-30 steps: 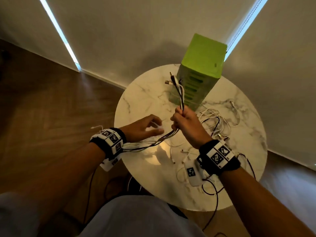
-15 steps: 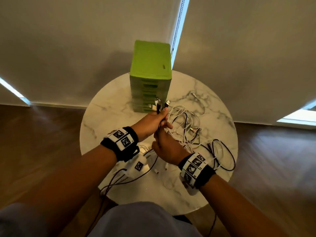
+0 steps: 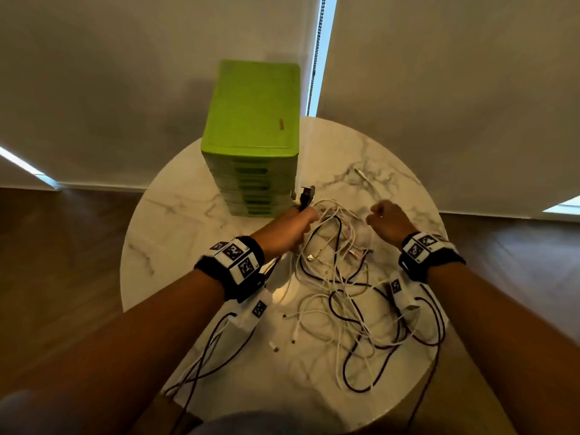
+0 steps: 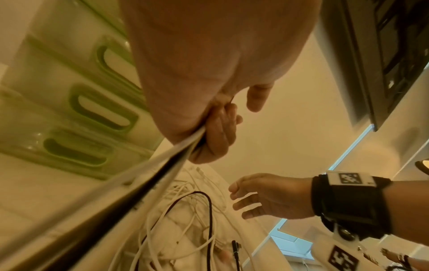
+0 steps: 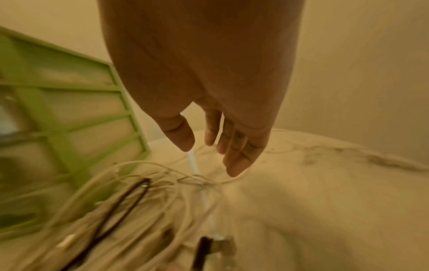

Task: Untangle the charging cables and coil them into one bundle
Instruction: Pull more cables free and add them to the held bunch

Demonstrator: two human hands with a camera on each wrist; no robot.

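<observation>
A tangle of white and dark charging cables point(image 3: 337, 296) sprawls over the round marble table point(image 3: 175, 221). My left hand point(image 3: 295, 226) grips a bunch of cable ends, whose plugs point(image 3: 307, 195) stick up above the fist. In the left wrist view the fingers point(image 4: 218, 133) curl round white and black cable strands point(image 4: 148, 176). My right hand point(image 3: 384, 219) hovers to the right above the tangle, holding nothing. The right wrist view shows its fingers point(image 5: 234, 146) relaxed and loosely spread over the loose cables point(image 5: 162, 183).
A green drawer unit point(image 3: 251, 146) stands at the table's back, just beyond my left hand. Pale blinds point(image 3: 455, 89) hang behind the table. Wood floor point(image 3: 62, 262) surrounds it. Sensor wires point(image 3: 204, 356) hang from my wrist bands.
My right hand let go of the bunch and moved away to the right. My left hand took hold of the cable ends and keeps them near the drawer unit.
</observation>
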